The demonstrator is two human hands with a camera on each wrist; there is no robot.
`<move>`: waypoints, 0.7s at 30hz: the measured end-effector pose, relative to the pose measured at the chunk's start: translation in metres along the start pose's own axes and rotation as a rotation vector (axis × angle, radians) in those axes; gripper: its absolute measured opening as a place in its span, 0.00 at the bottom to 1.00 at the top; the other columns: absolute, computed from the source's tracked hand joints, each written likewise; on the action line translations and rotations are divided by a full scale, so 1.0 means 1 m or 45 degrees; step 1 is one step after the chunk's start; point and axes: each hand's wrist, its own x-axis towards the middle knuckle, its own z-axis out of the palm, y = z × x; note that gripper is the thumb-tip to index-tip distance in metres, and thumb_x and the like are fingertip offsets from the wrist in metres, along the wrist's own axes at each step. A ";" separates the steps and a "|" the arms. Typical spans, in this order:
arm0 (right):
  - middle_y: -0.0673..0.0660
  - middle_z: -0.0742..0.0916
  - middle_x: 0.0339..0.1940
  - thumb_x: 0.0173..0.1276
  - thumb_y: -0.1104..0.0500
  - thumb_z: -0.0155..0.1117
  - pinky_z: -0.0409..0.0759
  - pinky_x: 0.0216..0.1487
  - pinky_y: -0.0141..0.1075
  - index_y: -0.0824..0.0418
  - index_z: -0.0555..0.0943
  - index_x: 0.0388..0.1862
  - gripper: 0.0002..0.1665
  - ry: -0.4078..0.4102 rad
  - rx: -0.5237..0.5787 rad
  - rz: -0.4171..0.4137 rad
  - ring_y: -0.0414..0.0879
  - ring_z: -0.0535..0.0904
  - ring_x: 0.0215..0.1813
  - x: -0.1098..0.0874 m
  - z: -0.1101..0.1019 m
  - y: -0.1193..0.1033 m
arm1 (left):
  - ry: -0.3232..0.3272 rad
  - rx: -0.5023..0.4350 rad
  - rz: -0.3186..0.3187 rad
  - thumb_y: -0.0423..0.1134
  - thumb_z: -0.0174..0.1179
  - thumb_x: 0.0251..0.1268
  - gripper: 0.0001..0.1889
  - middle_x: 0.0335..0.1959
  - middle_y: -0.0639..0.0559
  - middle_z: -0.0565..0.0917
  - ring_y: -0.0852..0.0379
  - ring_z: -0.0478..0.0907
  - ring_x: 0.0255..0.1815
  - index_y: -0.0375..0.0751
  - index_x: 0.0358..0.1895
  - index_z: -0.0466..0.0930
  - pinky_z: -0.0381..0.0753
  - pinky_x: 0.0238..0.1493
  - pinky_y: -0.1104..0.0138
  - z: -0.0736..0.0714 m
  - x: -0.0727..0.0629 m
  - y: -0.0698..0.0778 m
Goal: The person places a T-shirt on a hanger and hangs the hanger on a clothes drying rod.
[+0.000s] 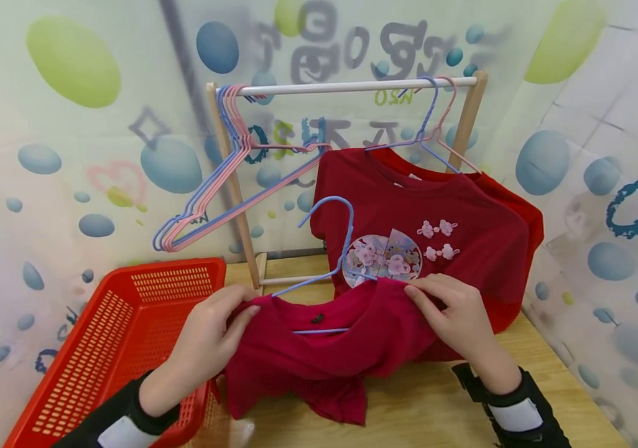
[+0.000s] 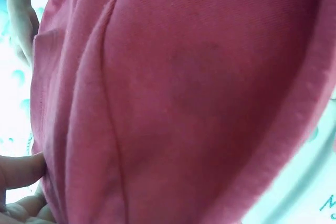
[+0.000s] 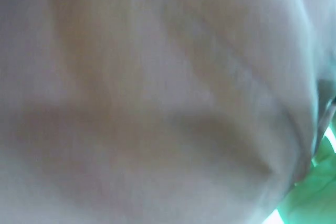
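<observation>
A crimson T-shirt (image 1: 330, 354) hangs on a blue hanger (image 1: 349, 230) in front of the person, the hook rising out of its neckline. At the left shoulder, the left hand (image 1: 207, 330) pinches the cloth between thumb and fingers. The right hand (image 1: 456, 314) pinches the other shoulder, near the hanger's arm. In the left wrist view the shirt's folds (image 2: 157, 98) fill most of the picture, with the left thumb (image 2: 23, 170) against the cloth. Blurred fabric (image 3: 157, 98) covers the right wrist view, its colour washed out, and the right fingers are hidden there.
Behind stands a rack with a white rail (image 1: 347, 87). Several pink and blue hangers (image 1: 201, 205) hang at its left end. Dark red shirts (image 1: 464, 205) on hangers occupy its right side. A red plastic basket (image 1: 101, 323) sits at left on the wooden table (image 1: 425, 404).
</observation>
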 end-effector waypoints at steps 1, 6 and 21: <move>0.48 0.87 0.30 0.48 0.67 0.74 0.73 0.44 0.17 0.55 0.87 0.35 0.14 -0.009 0.004 -0.007 0.38 0.80 0.33 -0.001 -0.002 0.003 | 0.004 -0.002 -0.010 0.30 0.66 0.56 0.09 0.34 0.58 0.82 0.66 0.75 0.34 0.44 0.38 0.80 0.79 0.34 0.71 -0.001 0.000 -0.001; 0.46 0.87 0.30 0.48 0.69 0.74 0.73 0.43 0.17 0.54 0.87 0.36 0.16 -0.049 0.025 0.009 0.33 0.78 0.33 -0.009 -0.008 0.014 | 0.030 -0.007 -0.040 0.29 0.65 0.56 0.08 0.33 0.59 0.81 0.66 0.74 0.33 0.44 0.37 0.80 0.78 0.34 0.71 -0.006 -0.003 -0.005; 0.53 0.87 0.34 0.55 0.71 0.69 0.73 0.33 0.17 0.60 0.81 0.50 0.22 -0.031 0.048 0.342 0.27 0.75 0.28 -0.049 -0.022 0.045 | 0.077 0.010 -0.173 0.28 0.64 0.58 0.08 0.29 0.61 0.78 0.66 0.70 0.27 0.46 0.36 0.79 0.72 0.26 0.75 -0.021 -0.008 -0.013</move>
